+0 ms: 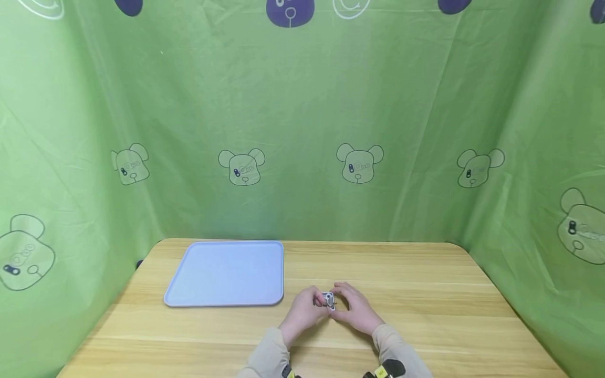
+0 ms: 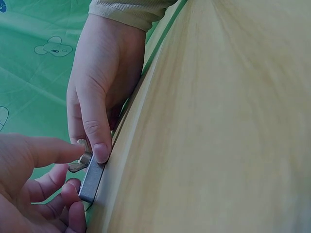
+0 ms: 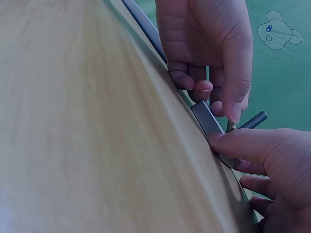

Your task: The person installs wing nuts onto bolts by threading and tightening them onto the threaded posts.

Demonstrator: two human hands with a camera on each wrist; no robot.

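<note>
A small grey metal block [image 2: 93, 181] sits low at the tabletop between both hands. From it sticks a dark threaded bolt [image 3: 254, 120], seen in the right wrist view. A brass-coloured wing nut [image 2: 77, 167] shows at the bolt in the left wrist view. My left hand [image 1: 306, 311] pinches the wing nut, thumb and index finger at its wings, the other fingers curled near the block's end. Opposite it, my right hand [image 1: 355, 311] grips the block by its edges, with the thumb along the near side. Fingers partly cover the wing nut.
A light blue tray [image 1: 227, 274] lies at the back left of the wooden table [image 1: 425, 294]. Green curtains [image 1: 302, 105] printed with bear heads enclose the table's back and sides.
</note>
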